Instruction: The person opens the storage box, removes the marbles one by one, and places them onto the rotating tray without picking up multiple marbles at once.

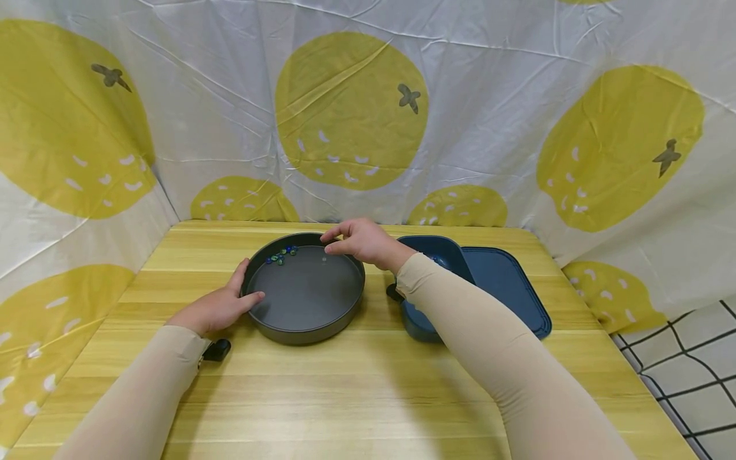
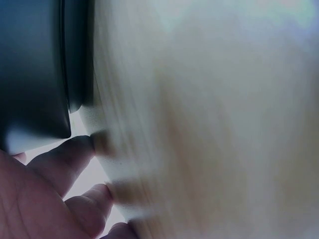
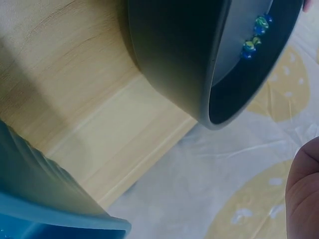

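A round dark grey cake pan (image 1: 307, 294) stands on the table, with several blue and green glass marbles (image 1: 280, 258) at its back left edge. My left hand (image 1: 221, 303) grips the pan's left side, thumb over the rim and fingers outside. In the left wrist view, those fingers (image 2: 62, 162) show beside the dark pan wall (image 2: 35, 69). My right hand (image 1: 368, 243) is above the pan's back right rim, fingers loosely bent and apart, with nothing visible between them. Under my right forearm is a blue container (image 1: 422, 326), its inside largely hidden.
A flat blue lid or tray (image 1: 506, 287) lies right of the container, partly covered by it. The wooden table (image 1: 322, 396) ends at a white curtain (image 1: 230, 83) with yellow fruit prints. A black grid on white (image 1: 690, 358) shows beyond the right edge.
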`<state>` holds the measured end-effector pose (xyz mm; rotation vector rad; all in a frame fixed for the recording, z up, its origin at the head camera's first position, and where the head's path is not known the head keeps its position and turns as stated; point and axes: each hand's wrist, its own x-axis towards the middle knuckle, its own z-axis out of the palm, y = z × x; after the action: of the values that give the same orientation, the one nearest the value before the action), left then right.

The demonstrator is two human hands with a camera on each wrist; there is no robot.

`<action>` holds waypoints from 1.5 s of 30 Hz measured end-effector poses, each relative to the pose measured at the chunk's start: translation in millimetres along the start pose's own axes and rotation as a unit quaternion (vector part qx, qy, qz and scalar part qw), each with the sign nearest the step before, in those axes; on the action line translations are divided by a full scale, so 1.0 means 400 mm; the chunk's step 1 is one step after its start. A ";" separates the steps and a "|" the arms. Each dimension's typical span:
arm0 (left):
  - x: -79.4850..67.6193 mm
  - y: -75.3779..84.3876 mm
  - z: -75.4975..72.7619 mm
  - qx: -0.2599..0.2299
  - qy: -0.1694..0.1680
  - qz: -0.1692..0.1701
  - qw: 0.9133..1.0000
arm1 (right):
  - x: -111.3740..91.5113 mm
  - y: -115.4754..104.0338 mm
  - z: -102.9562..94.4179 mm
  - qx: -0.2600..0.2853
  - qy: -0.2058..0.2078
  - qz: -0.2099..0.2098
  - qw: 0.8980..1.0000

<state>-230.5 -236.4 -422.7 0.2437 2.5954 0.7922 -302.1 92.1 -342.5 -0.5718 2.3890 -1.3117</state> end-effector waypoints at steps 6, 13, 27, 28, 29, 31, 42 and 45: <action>0.001 -0.002 0.003 -0.001 -0.001 -0.001 1.000 | -0.012 0.017 -0.017 0.023 0.004 0.008 1.000; 0.001 -0.002 0.002 0.002 0.001 0.002 1.000 | -0.040 0.088 -0.096 0.038 0.073 0.046 0.996; 0.004 -0.005 0.003 -0.008 0.002 0.007 1.000 | -0.097 0.287 -0.232 -0.069 0.127 0.130 0.981; 0.004 -0.005 0.003 -0.009 0.002 0.007 1.000 | -0.098 0.292 -0.233 -0.070 0.129 0.138 0.980; 0.003 -0.005 0.003 -0.009 0.002 0.005 1.000 | -0.100 0.296 -0.235 -0.074 0.129 0.144 0.978; 0.002 -0.005 0.002 -0.006 0.002 0.004 1.000 | -0.102 0.303 -0.237 -0.086 0.127 0.152 0.976; 0.004 -0.004 0.004 0.002 0.004 0.004 1.000 | -0.098 0.334 -0.231 -0.132 0.107 0.172 0.970; 0.003 -0.003 0.004 0.001 0.005 0.002 1.000 | -0.095 0.339 -0.227 -0.127 0.104 0.166 0.972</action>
<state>-231.0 -236.2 -424.8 0.2467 2.6058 0.7953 -337.6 242.0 -408.1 -0.0888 2.6968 -0.9708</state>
